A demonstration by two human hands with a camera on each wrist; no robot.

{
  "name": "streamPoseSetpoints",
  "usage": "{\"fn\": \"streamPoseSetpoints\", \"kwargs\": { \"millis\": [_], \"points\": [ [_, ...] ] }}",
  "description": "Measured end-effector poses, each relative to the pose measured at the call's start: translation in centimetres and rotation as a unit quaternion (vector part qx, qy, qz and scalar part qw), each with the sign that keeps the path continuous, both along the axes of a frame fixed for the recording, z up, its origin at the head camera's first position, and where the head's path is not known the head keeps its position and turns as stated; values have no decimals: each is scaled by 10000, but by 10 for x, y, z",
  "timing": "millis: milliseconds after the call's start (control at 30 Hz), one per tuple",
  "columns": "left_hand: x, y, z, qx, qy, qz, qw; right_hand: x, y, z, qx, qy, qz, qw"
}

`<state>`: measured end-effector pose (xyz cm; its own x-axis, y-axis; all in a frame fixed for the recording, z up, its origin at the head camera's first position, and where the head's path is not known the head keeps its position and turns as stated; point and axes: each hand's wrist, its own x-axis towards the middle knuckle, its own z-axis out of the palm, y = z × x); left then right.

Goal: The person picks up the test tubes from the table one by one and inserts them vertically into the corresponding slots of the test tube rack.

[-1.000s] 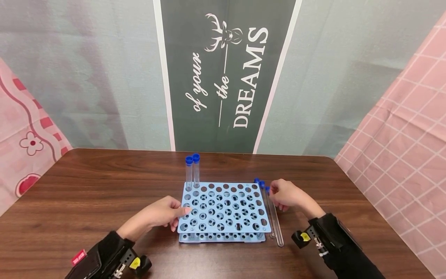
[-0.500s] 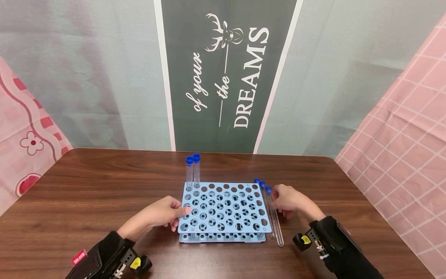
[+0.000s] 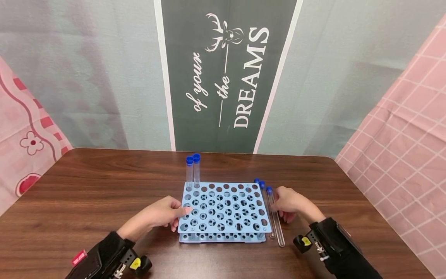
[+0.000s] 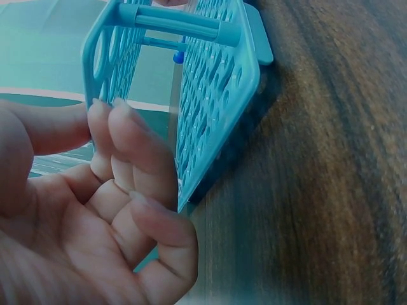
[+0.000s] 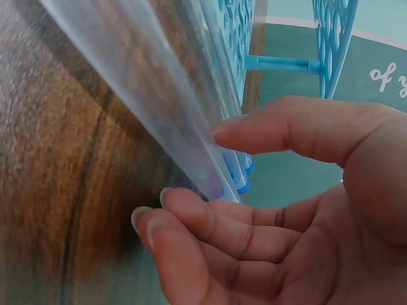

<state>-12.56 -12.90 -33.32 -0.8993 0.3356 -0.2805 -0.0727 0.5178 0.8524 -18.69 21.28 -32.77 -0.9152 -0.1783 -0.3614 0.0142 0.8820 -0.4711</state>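
The nearest clear tube (image 3: 278, 228) lies on the table (image 3: 115, 182), just beside the right end of the blue rack (image 3: 211, 229), with its blue cap (image 3: 269, 188) turned to the far side. The right hand (image 3: 288, 201) is at this tube: in the right wrist view the thumb (image 5: 248, 130) lies against its wall, and the bent fingers (image 5: 203, 225) are near its other side, so the space between them is narrow. Whether they pinch the tube firmly, one cannot tell.

Two other capped tubes (image 3: 262, 184) lie next to it, between it and the rack, partly hidden by the rack's upper plate.

The rack stands upright, with two plates full of round holes joined by posts. The left hand (image 3: 168, 212) holds its left edge, the thumb on top of the upper plate and the fingers below. At the far left corner two standing tubes (image 3: 189, 174), also with blue caps, are placed in holes side by side.

Each wrist wears a black strap (image 3: 325, 228). Behind the brown table hangs a grey-green cloth (image 3: 122, 77) with a dark band (image 3: 189, 35), on which "DREAMS" and a deer head are printed in white. Pink cloths (image 3: 418, 128) hang at both sides.
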Motion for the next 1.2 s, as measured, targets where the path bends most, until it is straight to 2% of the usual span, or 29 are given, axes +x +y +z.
{"fn": "streamPoseSetpoints", "kwargs": {
  "millis": [200,667,933,1200],
  "points": [
    [0,0,0,21,22,-26,10000,0,0,-2,-93,-91,-95,9999],
    [1,0,0,68,49,-61,9999,0,2,-4,-45,-65,-32,10000],
    [0,0,-1,34,14,-33,10000,-2,1,-6,15,-148,-174,9997],
    [0,0,-1,11,5,-15,10000,0,3,-6,-91,-129,-50,9999]
  ]
}}
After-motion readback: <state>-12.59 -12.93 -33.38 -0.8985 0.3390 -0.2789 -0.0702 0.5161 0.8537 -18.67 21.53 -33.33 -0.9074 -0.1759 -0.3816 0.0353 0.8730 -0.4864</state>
